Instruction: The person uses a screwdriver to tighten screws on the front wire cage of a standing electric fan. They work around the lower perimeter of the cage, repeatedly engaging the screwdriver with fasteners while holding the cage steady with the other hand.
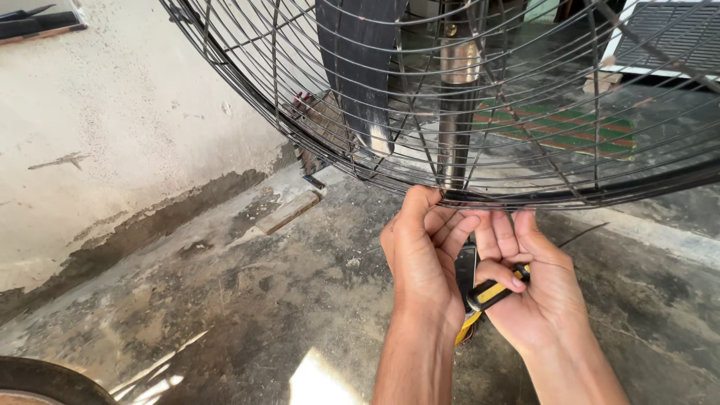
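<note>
- Both hands met at the fan guard's [480, 112] lower rim, centre frame: left hand [424, 255] pinching the wire edge, right hand [536, 289] gripping a yellow-black tool [491, 294].
- Seemingly mid-fastening; next move likely needs a steady rim.

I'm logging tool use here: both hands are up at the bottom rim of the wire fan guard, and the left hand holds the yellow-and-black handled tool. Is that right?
Not quite. In the head view the right hand holds the yellow-and-black handled tool, not the left hand. Both hands are at the bottom rim of the wire fan guard.

One fan guard [525, 112], one screwdriver [491, 292] (yellow-black handle), two hands.
</note>
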